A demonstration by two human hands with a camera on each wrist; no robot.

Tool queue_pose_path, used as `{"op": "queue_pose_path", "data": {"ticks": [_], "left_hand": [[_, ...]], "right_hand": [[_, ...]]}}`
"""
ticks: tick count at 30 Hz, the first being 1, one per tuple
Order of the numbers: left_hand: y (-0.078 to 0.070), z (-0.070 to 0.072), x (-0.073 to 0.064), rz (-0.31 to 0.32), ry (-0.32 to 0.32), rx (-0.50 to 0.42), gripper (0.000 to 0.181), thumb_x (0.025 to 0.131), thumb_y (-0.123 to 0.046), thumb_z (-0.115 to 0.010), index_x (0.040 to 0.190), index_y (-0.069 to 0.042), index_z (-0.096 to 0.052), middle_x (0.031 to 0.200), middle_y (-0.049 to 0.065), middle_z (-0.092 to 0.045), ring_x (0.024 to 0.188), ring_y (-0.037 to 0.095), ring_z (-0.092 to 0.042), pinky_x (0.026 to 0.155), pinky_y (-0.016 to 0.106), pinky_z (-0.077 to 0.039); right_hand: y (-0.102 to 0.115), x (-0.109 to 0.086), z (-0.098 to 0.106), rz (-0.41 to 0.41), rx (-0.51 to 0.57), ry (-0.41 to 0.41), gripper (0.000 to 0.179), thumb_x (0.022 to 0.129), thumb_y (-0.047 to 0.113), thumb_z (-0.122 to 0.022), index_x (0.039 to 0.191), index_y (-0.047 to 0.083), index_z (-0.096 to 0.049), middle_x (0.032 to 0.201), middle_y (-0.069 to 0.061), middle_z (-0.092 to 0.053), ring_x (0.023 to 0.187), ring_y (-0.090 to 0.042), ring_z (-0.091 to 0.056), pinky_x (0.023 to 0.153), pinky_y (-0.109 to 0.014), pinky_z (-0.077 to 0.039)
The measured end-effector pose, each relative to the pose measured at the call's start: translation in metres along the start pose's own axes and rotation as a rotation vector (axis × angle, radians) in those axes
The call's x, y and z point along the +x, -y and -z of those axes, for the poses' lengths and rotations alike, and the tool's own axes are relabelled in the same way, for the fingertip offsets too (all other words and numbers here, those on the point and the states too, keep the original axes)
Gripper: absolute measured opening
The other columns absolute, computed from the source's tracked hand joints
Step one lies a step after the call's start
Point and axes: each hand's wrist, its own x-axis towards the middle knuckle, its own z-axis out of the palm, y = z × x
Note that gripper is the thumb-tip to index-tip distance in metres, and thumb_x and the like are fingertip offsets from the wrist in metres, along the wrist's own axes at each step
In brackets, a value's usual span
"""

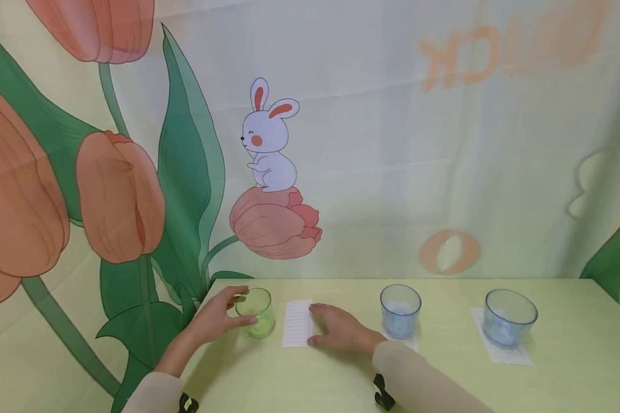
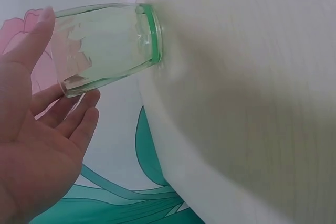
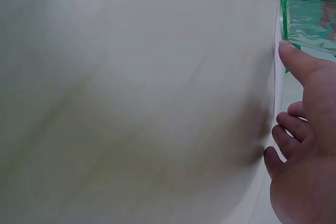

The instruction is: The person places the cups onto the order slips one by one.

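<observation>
A green clear glass (image 1: 261,327) stands upright on the table, left of a slip of lined white paper (image 1: 297,326). My left hand (image 1: 216,316) holds the glass near its rim, thumb (image 2: 38,38) on one side and fingertips (image 2: 90,99) on the other. At the right edge of the paper my right hand (image 1: 341,329) rests low, with thumb and fingers spread apart. Its fingertips meet the paper's edge in the head view. In the right wrist view the glass (image 3: 310,22) appears just past the thumb.
Further right, a blue glass (image 1: 400,321) stands on white paper, partly behind my right wrist. A wider blue glass (image 1: 510,327) stands on another slip of paper (image 1: 514,355). Behind the table (image 1: 320,387) hangs a curtain (image 1: 372,189) printed with tulips and a rabbit.
</observation>
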Motion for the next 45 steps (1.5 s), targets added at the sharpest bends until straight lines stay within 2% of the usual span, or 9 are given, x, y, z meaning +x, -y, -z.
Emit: {"op": "queue_pose_path", "data": {"ticks": [10, 18, 26, 29, 37, 45], "left_hand": [[0.000, -0.007, 0.007, 0.042, -0.001, -0.066, 0.084, 0.090, -0.035, -0.088, 0.154, 0.001, -0.047, 0.150, 0.023, -0.055, 0.140, 0.043, -0.053, 0.117, 0.056, -0.042], [0.001, -0.010, 0.009, 0.041, -0.023, -0.084, 0.082, 0.088, -0.033, -0.089, 0.151, 0.002, -0.051, 0.144, 0.022, -0.060, 0.135, 0.040, -0.057, 0.115, 0.056, -0.045], [-0.014, -0.019, 0.019, -0.005, -0.026, -0.096, 0.079, 0.085, -0.032, -0.092, 0.146, 0.002, -0.056, 0.137, 0.020, -0.063, 0.127, 0.036, -0.062, 0.113, 0.053, -0.048], [-0.021, -0.025, 0.025, -0.011, -0.018, -0.092, 0.079, 0.085, -0.034, -0.092, 0.146, 0.001, -0.056, 0.138, 0.020, -0.063, 0.127, 0.034, -0.062, 0.113, 0.052, -0.048], [-0.047, -0.047, 0.041, -0.077, 0.008, -0.103, 0.076, 0.083, -0.031, -0.094, 0.143, 0.002, -0.058, 0.130, 0.012, -0.065, 0.123, 0.033, -0.063, 0.112, 0.049, -0.049], [-0.050, -0.060, 0.048, -0.073, 0.005, -0.090, 0.075, 0.083, -0.030, -0.094, 0.141, 0.001, -0.059, 0.131, 0.018, -0.065, 0.124, 0.037, -0.063, 0.111, 0.049, -0.050]], "right_hand": [[-0.005, -0.006, 0.001, 0.004, 0.015, -0.005, 0.079, 0.095, 0.036, -0.080, 0.154, -0.005, -0.048, 0.159, -0.018, -0.050, 0.149, -0.035, -0.046, 0.123, -0.049, -0.035], [-0.010, -0.004, -0.004, -0.003, 0.031, -0.005, 0.080, 0.094, 0.038, -0.081, 0.155, -0.004, -0.049, 0.159, -0.016, -0.050, 0.148, -0.034, -0.046, 0.123, -0.048, -0.036], [-0.010, -0.004, -0.001, -0.023, 0.030, 0.000, 0.080, 0.094, 0.039, -0.082, 0.154, -0.003, -0.050, 0.159, -0.016, -0.051, 0.148, -0.034, -0.047, 0.123, -0.048, -0.036], [-0.009, -0.004, -0.001, -0.031, 0.046, 0.005, 0.080, 0.094, 0.040, -0.082, 0.154, -0.002, -0.050, 0.159, -0.016, -0.051, 0.148, -0.034, -0.046, 0.123, -0.047, -0.035], [-0.011, -0.004, -0.003, -0.014, 0.057, -0.006, 0.080, 0.093, 0.041, -0.082, 0.155, 0.000, -0.051, 0.159, -0.015, -0.052, 0.148, -0.033, -0.047, 0.123, -0.048, -0.036], [-0.007, -0.002, -0.002, -0.007, 0.063, -0.016, 0.079, 0.092, 0.041, -0.083, 0.153, 0.002, -0.052, 0.156, -0.014, -0.055, 0.145, -0.033, -0.050, 0.122, -0.048, -0.037]]}}
